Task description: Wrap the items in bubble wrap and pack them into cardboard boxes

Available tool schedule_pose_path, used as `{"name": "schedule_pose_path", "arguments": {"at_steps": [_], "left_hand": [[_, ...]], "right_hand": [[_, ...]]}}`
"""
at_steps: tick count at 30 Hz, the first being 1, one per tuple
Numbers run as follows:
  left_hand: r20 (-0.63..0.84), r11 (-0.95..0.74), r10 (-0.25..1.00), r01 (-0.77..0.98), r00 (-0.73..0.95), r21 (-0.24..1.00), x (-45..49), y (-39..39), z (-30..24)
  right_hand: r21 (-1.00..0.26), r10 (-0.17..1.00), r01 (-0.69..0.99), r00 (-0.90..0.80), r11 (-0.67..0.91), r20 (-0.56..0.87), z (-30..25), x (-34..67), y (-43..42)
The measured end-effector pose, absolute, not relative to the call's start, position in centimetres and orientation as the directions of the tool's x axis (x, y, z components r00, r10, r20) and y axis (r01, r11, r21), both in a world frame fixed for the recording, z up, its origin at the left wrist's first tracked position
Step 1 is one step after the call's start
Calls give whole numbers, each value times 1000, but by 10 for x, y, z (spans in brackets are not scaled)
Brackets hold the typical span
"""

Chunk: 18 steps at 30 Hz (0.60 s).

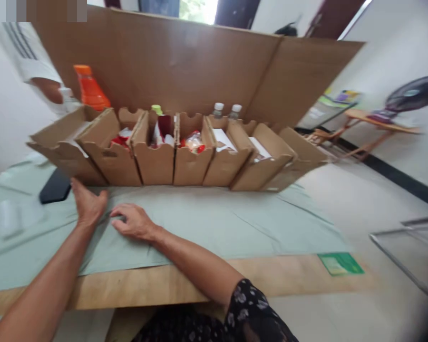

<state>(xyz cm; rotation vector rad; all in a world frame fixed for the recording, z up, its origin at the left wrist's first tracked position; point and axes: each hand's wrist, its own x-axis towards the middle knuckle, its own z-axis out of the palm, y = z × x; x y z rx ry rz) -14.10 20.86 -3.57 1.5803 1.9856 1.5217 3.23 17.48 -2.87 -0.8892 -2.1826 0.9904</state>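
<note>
My left hand (87, 204) lies flat on the pale green cloth (207, 223), fingers stretched toward the row of cardboard bins (157, 161). My right hand (133, 221) rests on the cloth just beside it, fingers curled down and pressing the fabric, holding nothing I can make out. The bins stand side by side at the back of the table and hold red packets (121, 140), a wrapped item (194, 141) and white cards (223, 140). An orange bottle (89, 90) rises behind the leftmost bins.
A tall cardboard sheet (185, 66) stands behind the bins. A dark phone (55, 187) lies left on the cloth. Another person's arm in a striped sleeve (32, 61) is at far left. A green card (340, 263) lies on the wooden table edge. A fan (413, 92) stands at right.
</note>
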Motion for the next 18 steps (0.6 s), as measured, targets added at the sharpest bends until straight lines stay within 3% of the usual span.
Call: {"name": "schedule_pose_path", "arguments": {"at_steps": [4, 7, 9, 12, 15, 18], "left_hand": [[397, -11, 813, 670, -426, 742, -125, 185, -36], [400, -30, 881, 813, -253, 582, -112, 152, -41], [368, -68, 923, 894, -113, 443, -105, 129, -44], [287, -136, 956, 952, 54, 274, -97, 100, -47], [235, -191, 961, 964, 145, 187, -91, 81, -48], [208, -190, 965, 973, 160, 132, -87, 72, -44]], "right_hand": [[-737, 707, 357, -670, 574, 226, -27, 44, 153], [-654, 631, 338, -724, 677, 278, -19, 85, 134], [-578, 686, 446, -663, 684, 299, -11, 134, 127], [-443, 915, 801, -345, 403, 208, -1, 226, 120], [-380, 979, 908, -118, 174, 166, -3, 304, 96], [-311, 990, 947, -37, 77, 134, -14, 338, 60]]}}
